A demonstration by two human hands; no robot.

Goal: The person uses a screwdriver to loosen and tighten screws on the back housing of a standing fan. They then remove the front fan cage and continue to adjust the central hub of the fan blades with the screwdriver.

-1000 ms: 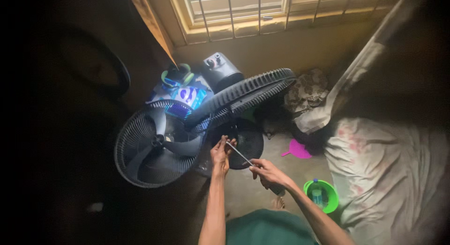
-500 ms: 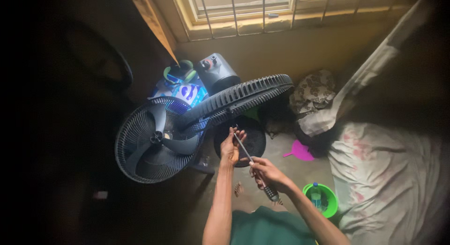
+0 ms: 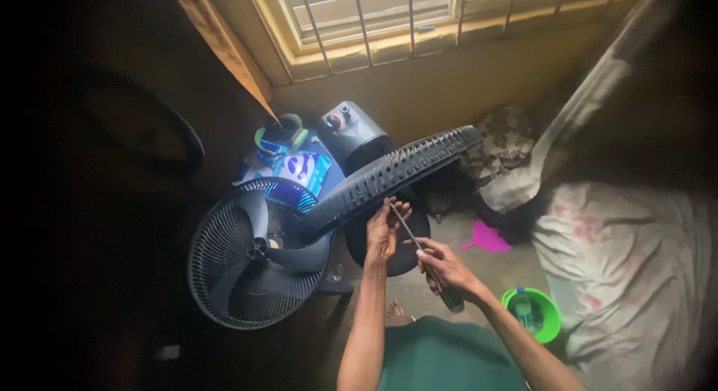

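Left hand [image 3: 383, 230]: reaching up under the loose fan guard [image 3: 389, 174], fingers curled near its lower rim; probably pinching the tip of the screwdriver [image 3: 419, 249], though too dim to tell a firm grip.
Right hand [image 3: 443, 265]: closing around the dark handle of the screwdriver, gripping it just below the left hand.
Screwdriver: slanting up and left from the right hand, metal shaft running to the left hand's fingertips, tip meeting the guard's edge.
Fan guard: tilting as a dark slotted ring, leaning across from the fan [image 3: 254, 252] toward the upper right, directly above both hands.
Fan: lying to the left of the hands, blades showing inside its rear cage.
Round base [image 3: 400, 245]: sitting on the floor behind the hands.
Green bowl [image 3: 532, 314]: resting on the floor, right of the right forearm.
Pink scrap [image 3: 486, 237]: lying on the floor beyond the right hand.
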